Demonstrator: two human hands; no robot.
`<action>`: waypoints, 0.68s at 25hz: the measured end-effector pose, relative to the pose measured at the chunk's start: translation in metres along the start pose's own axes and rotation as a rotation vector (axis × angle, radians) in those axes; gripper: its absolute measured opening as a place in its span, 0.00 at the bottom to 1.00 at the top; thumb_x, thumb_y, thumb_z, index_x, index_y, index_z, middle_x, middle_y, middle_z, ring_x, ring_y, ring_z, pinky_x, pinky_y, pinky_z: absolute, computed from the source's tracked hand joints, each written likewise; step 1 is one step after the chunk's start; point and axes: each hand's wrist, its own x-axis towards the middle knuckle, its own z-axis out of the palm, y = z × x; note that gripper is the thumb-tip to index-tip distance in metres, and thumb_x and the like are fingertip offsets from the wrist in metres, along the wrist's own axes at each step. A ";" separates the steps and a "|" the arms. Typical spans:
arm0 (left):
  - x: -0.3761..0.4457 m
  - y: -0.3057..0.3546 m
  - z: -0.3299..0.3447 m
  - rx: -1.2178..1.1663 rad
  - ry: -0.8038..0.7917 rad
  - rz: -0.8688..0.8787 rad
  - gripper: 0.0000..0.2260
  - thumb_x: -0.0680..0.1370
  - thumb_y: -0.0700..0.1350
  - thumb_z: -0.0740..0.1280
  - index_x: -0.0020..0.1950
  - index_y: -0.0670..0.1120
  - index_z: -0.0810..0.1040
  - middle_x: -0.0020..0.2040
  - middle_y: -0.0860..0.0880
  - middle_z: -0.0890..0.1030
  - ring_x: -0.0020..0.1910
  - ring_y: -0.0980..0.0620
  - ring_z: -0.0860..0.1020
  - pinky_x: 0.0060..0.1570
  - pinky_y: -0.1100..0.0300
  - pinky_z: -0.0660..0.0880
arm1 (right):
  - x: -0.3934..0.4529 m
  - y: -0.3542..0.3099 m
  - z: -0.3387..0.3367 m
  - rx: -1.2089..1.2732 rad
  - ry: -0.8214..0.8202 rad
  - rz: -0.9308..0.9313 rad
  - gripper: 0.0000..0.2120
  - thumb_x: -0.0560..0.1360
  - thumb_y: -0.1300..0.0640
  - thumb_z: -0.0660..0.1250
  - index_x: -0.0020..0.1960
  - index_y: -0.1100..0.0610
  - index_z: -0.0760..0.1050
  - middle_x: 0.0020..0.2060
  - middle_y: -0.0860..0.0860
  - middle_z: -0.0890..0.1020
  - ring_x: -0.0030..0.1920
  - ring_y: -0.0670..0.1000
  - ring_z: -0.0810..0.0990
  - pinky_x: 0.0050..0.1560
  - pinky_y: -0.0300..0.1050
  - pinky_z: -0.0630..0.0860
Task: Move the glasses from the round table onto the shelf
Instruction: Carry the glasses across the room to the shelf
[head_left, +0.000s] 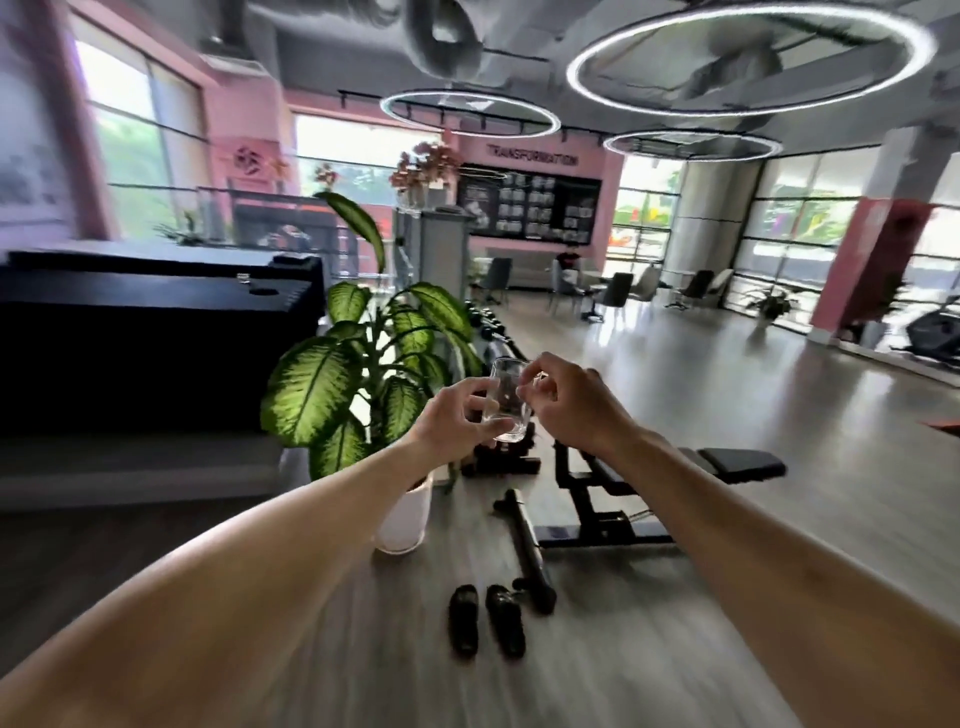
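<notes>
Both arms are out in front, and between the two hands a clear glass (506, 400) is held up in the air, above the floor and not resting on any surface. The left hand (457, 421) curls its fingers around the glass from the left side, near the lower half. The right hand (571, 400) pinches it from the right, up by the rim, thumb and forefinger bent in; there may be a handle there, but the blur makes that hard to tell. The glass stands roughly upright and looks empty.

Just left of the hands a potted plant (363, 374) with big green-and-cream leaves rises from a white pot (402, 525) on the floor. Below the hands sits a black weight bench (675, 467), and nearer in a pair of black slippers (485, 618) lies on the wooden floor (727, 405) beside a black bar (524, 545). Far left stands a dark counter (156, 312), with one small glass (242, 278) on its top near the right end.
</notes>
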 end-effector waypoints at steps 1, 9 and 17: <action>0.008 -0.012 -0.017 0.002 0.036 -0.023 0.28 0.71 0.45 0.78 0.69 0.48 0.73 0.55 0.47 0.83 0.41 0.50 0.86 0.45 0.57 0.83 | 0.020 -0.004 0.017 0.022 -0.027 -0.026 0.04 0.75 0.49 0.68 0.48 0.43 0.75 0.40 0.46 0.83 0.40 0.47 0.82 0.42 0.45 0.79; 0.075 -0.109 -0.160 0.129 0.237 -0.114 0.27 0.70 0.46 0.79 0.67 0.54 0.75 0.55 0.50 0.83 0.49 0.50 0.83 0.56 0.49 0.79 | 0.160 -0.059 0.151 0.161 -0.104 -0.199 0.02 0.77 0.51 0.66 0.49 0.45 0.75 0.41 0.46 0.84 0.38 0.45 0.82 0.38 0.43 0.77; 0.130 -0.187 -0.286 0.201 0.359 -0.178 0.31 0.70 0.49 0.78 0.71 0.53 0.71 0.59 0.51 0.81 0.38 0.53 0.84 0.38 0.67 0.77 | 0.287 -0.111 0.268 0.265 -0.206 -0.317 0.04 0.79 0.50 0.63 0.52 0.44 0.75 0.42 0.46 0.84 0.35 0.45 0.81 0.31 0.41 0.75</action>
